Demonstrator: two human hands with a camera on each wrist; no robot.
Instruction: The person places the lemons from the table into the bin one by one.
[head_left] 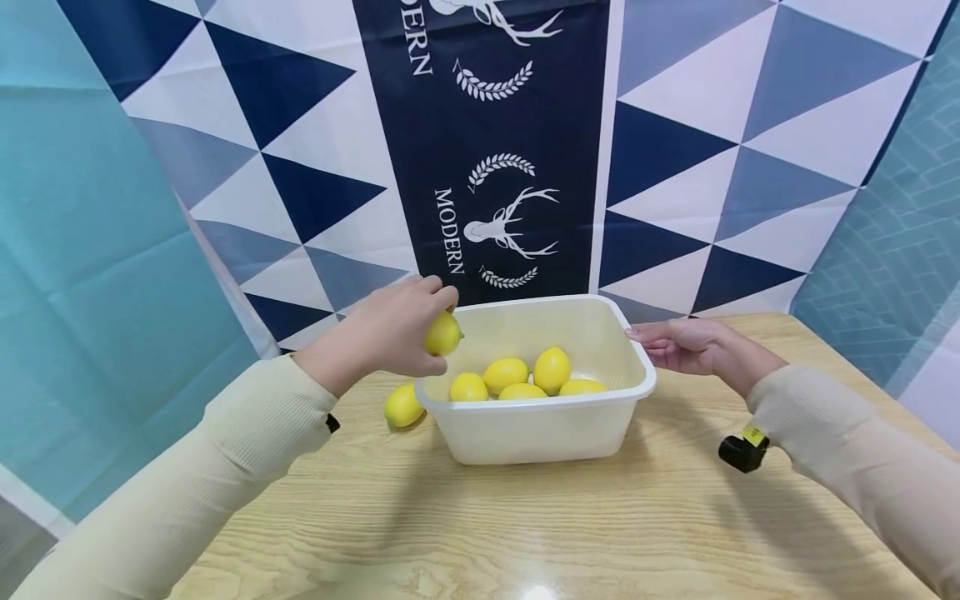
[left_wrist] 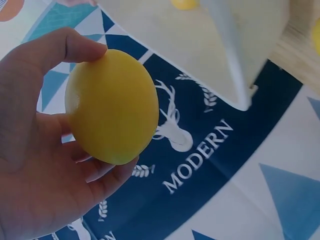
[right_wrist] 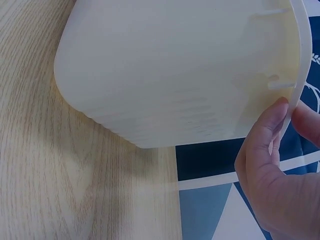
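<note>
My left hand grips a yellow lemon between thumb and fingers, raised beside the left rim of a white plastic tub. Several lemons lie inside the tub on its floor. One more lemon sits on the table just outside the tub's left end, below my left hand. At the opposite end, my right hand pinches the tub's rim; in the right wrist view the thumb and fingers are on either side of it.
The wooden table runs under the tub and toward me. Behind it hangs a patterned cloth with triangles and a dark deer panel. Teal cloth covers the left side. A small black device is at my right sleeve.
</note>
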